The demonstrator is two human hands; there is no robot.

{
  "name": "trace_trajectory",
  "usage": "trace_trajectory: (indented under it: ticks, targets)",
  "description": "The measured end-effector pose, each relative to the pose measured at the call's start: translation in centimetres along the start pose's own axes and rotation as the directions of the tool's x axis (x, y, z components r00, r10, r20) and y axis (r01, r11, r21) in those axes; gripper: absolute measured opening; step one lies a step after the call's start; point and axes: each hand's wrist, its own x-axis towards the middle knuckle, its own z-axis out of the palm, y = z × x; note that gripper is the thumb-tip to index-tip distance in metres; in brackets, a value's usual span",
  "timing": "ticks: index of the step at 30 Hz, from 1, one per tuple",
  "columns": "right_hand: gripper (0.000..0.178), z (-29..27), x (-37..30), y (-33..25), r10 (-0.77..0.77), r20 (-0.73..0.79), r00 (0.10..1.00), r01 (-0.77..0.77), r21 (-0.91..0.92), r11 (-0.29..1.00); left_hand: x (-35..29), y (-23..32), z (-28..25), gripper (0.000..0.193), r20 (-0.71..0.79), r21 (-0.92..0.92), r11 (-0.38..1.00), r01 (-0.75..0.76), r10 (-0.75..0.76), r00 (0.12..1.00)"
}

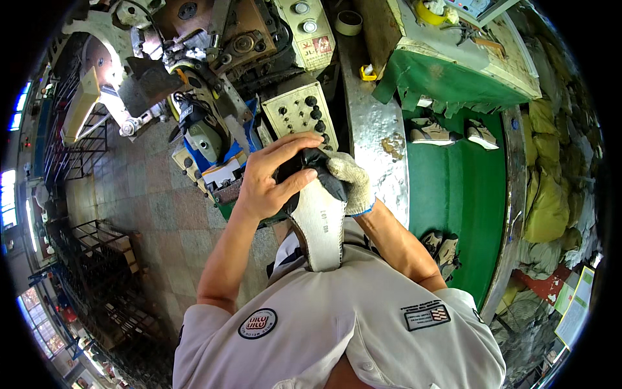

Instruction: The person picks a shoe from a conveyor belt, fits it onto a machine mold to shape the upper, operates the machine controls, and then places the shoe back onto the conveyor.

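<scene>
Two hands are curled about the shoe (324,223), its black toe leather (334,182) gripped between them — the left hand (272,172) bare, thumb laid near the sole's edge; the right hand (355,184) gloved, its underside fingers hidden. The shoe is held sole-up, heel end toward the shirt (304,308). Ideally, the leather would be pressed evenly — and the heel braced against twisting.

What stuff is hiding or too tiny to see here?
In the head view:
Shoe: far side hidden by its pale bottom.
Right hand: most fingers behind the shoe.
Big machine: cut off by the top edge.
Yellow box: contents too small to tell.
</scene>
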Motion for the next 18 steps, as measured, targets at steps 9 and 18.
trace_trajectory:
  ticks: [9,18]
  targets:
    - [0.043,-0.8,2.2,-0.6,0.025,0.037,0.999,-0.031,0.17,0.985,-1.3,0.4,1.0,0.033,-0.034,0.322,0.93,-0.175,0.196,0.98]
    - [0.037,1.6,4.1,-2.2,0.086,0.025,0.996,-0.082,-0.148,0.986,-2.9,0.5,0.8,0.037,-0.148,0.439,0.881,-0.179,0.267,0.952]
